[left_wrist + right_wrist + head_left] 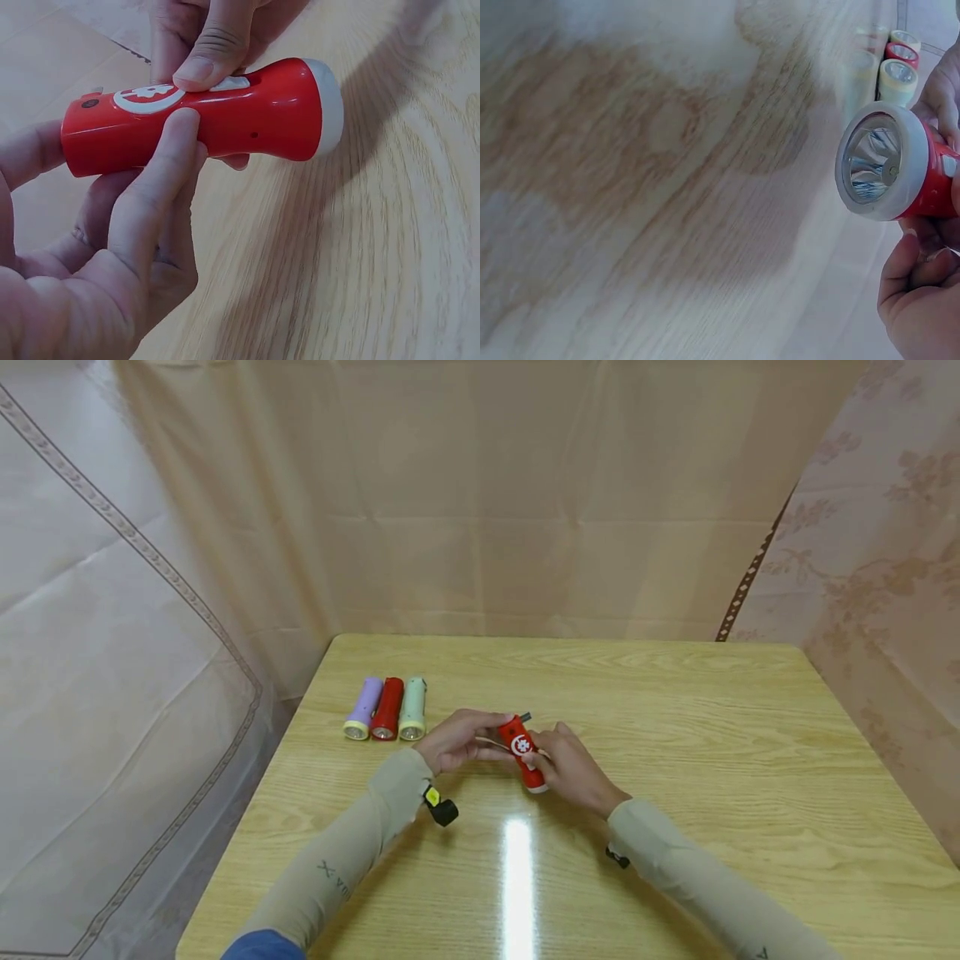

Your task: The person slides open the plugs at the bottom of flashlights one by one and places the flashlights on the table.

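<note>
Both hands hold a red flashlight [515, 737] with a white lens rim and a white round emblem, tilted above the table. In the left wrist view, my left hand [97, 255] supports the flashlight [225, 124] around its tail half, fingertips against the body. My right hand [576, 770] grips it from the other side, its thumb [202, 71] between the emblem and the white slide switch [231, 83]. A short dark grey piece [526, 717] sticks out at the tail end. The reflector [874, 161] faces the right wrist camera and looks unlit.
Left of the hands, a purple flashlight [365, 706], a red flashlight [388, 706] and a pale green flashlight [413, 706] lie side by side on the wooden table [675, 710]. Beige curtain cloth [480, 510] hangs behind the table. A light glare marks the front of the tabletop.
</note>
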Action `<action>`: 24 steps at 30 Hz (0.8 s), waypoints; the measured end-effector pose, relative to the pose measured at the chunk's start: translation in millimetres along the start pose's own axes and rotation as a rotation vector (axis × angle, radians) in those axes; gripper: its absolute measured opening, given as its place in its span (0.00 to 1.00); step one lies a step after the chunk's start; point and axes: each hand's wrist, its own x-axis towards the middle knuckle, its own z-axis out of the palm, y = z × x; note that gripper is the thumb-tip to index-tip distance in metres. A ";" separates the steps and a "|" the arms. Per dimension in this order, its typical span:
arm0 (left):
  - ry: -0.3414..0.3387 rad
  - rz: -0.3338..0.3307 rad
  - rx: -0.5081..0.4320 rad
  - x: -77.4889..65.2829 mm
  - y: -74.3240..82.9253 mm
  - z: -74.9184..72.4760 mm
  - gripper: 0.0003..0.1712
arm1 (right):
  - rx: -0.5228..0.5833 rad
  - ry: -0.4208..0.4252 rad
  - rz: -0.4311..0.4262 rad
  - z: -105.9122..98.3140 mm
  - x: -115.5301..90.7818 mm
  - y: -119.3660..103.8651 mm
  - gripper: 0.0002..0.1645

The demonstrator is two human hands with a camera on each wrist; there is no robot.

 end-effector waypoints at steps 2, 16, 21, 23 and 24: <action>0.001 -0.003 0.004 1.0 -0.3 1.3 0.22 | 0.007 -0.004 0.005 -1.0 -0.9 -0.2 0.12; -0.011 0.120 0.169 7.0 -6.3 6.2 0.28 | 0.203 -0.050 0.236 -8.8 -3.5 4.8 0.23; 0.040 0.185 0.233 6.3 -7.8 7.9 0.23 | 0.244 -0.048 0.265 -7.8 -2.6 4.2 0.23; 0.061 0.193 0.234 6.6 -7.9 8.4 0.22 | 0.256 -0.045 0.270 -6.9 -2.3 3.4 0.23; 0.069 0.195 0.234 6.7 -8.1 8.5 0.21 | 0.265 -0.044 0.275 -6.5 -2.2 3.0 0.24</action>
